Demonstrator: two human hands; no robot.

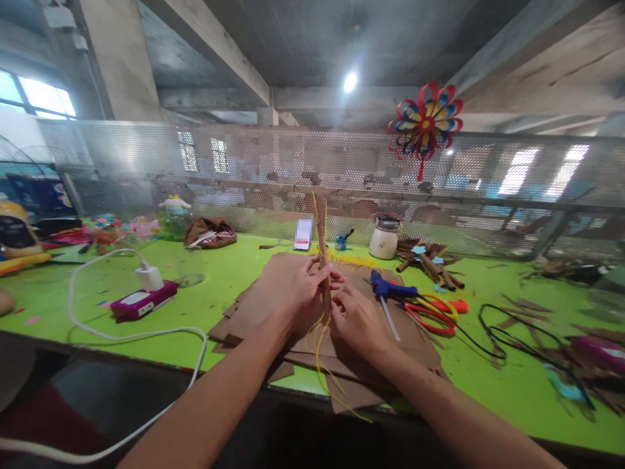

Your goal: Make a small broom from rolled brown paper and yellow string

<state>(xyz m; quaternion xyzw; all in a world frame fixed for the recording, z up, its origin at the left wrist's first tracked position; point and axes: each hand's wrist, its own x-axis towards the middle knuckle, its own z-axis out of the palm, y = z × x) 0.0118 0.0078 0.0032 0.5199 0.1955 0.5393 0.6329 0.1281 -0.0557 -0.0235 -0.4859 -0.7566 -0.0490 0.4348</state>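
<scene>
left hand (293,283): fingers closed round the lower part of a brown paper stick (321,234), holding it upright above the table, thumb towards us. right hand (359,319): fingers curled in, tips against the same stick just below the left hand's grip, where yellow strands (318,348) leave it. we cannot tell whether this hand pinches the stick or only the strands. more strands run up along the stick; the loose ends hang down between the wrists and trail over the near table edge.

under both hands: a stack of brown cardboard sheets (249,306) on the green table (224,273). just right of the right hand, on the cardboard, a blue glue gun (388,288); beside it red scissors (432,312), blades towards us.

containers, back row: small blue pot (340,244) with a dark handle sticking out of it; white jar (384,241), lid on, contents hidden; clear jar (176,221) far left, topped by a pale figure, contents not readable.

pose: both forearms come in from the near edge and meet at the middle, wrists a little raised, hands nearly touching.

left of the cardboard: pink phone (144,301) with a white charger (149,277) plugged in, its cable looping to the near edge. on the mesh fence (244,163), a red paper pinwheel (426,120)
</scene>
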